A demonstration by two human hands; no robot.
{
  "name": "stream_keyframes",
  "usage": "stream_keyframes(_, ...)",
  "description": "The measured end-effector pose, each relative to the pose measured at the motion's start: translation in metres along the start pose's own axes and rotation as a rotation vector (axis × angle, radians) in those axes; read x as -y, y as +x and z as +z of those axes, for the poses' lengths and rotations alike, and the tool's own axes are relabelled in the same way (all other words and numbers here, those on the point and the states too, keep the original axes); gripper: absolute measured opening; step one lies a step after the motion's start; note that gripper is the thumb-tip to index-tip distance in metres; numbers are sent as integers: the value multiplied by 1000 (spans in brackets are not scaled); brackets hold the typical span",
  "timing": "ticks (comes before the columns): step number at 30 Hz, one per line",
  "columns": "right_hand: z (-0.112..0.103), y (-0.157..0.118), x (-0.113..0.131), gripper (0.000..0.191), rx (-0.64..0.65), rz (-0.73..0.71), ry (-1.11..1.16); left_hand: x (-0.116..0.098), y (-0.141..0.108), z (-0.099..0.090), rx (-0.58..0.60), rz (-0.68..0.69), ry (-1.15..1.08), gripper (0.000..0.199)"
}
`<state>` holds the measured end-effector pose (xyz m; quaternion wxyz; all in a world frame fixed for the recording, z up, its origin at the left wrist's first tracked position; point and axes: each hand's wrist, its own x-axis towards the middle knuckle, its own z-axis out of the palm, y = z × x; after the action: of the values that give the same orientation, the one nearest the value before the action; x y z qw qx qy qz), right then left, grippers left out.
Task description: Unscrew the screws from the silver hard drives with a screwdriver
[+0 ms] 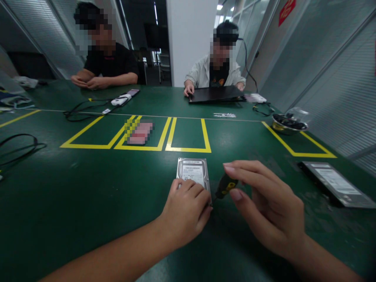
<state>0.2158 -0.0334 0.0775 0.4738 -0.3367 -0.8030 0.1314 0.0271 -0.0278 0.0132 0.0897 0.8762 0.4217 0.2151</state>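
A silver hard drive (192, 168) with a white label lies on the green table (88, 196) in front of me. My left hand (188, 209) is closed over its near part, fingers wrapped on the drive and hiding that end. Between the thumb and fingers of my right hand (264, 203) is a dark screwdriver (226, 186) with yellow marks on its handle. It leans with its tip at the drive's near right corner, beside my left fingertips.
Another drive (337, 184) lies at the right. Behind it stands a metal bowl (289, 123) of dark parts. A pink phone-like item (141, 133) lies inside yellow tape. Cables (85, 111) lie at the left. Two people sit across, one holding a black panel (216, 94).
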Motion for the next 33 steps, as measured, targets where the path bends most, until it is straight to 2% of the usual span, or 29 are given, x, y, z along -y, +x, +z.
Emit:
stream_keyframes(4, 0, 1, 0, 47, 3, -26, 12, 0, 0, -1, -1, 2, -11, 8)
stream_keyframes(10, 0, 0, 2, 45, -19, 29, -9, 0, 0, -1, 8, -7, -11, 8)
stream_keyframes(15, -1, 0, 0, 46, -5, -16, 4, 0, 0, -1, 5, -7, -14, 7)
stream_keyframes(21, 1, -1, 0, 44, -47, 14, 25, 0, -1, 0, -12, -3, -13, 8)
stream_keyframes(28, -1, -1, 0, 44, -5, -22, 25, 0, 0, 0, -4, -8, -10, 9)
stream_keyframes(33, -1, -1, 0, 43, -31, -7, 1, 0, 0, -1, 1, -8, -9, 8)
